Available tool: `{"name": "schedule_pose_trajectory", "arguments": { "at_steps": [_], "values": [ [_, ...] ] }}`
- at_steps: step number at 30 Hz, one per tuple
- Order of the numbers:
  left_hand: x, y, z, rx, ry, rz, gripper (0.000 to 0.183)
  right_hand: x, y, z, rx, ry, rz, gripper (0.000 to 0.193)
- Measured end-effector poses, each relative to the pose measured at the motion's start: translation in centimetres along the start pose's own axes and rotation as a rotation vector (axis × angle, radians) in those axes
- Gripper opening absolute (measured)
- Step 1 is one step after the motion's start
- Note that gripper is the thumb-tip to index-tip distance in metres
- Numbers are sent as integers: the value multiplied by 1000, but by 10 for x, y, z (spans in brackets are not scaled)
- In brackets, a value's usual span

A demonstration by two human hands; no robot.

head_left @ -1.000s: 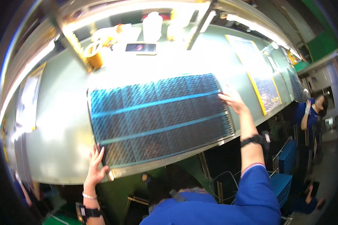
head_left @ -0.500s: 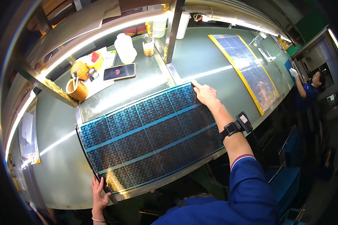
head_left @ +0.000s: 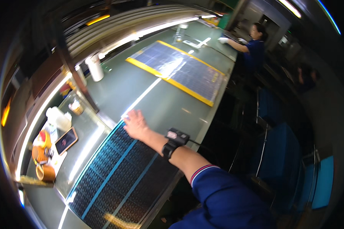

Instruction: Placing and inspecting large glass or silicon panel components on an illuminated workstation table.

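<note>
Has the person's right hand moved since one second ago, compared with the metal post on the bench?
Yes. The right hand moved away from the body, to the dark panel's far right corner, closer to the metal post.

Right fingers (head_left: 133,115) at corner of blue-black panel (head_left: 120,173)

Tube light (head_left: 168,26) is streaking glare across tabletop (head_left: 118,95); fisheye is bending edges; shadowy right side is apparently blurring.
</note>
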State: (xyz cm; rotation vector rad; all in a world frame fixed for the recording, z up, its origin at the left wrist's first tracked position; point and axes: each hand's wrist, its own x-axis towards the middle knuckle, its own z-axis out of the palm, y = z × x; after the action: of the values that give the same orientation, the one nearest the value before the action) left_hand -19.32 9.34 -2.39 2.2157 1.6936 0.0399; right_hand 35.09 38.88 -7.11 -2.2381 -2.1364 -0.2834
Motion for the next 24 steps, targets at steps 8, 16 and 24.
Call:
{"name": "schedule_pose_trajectory", "arguments": {
  "at_steps": [8, 16, 24],
  "values": [
    [-13, -15, 32, 449, 83, 246, 49, -24, -1, 18, 376, 225, 123, 50],
    [122, 194, -100, 487, 269, 12, 45, -26, -3, 12, 379, 229, 128, 49],
    [155, 54, -12, 337, 396, -95, 44, -25, -6, 6, 380, 109, 114, 52]
  ]
}}
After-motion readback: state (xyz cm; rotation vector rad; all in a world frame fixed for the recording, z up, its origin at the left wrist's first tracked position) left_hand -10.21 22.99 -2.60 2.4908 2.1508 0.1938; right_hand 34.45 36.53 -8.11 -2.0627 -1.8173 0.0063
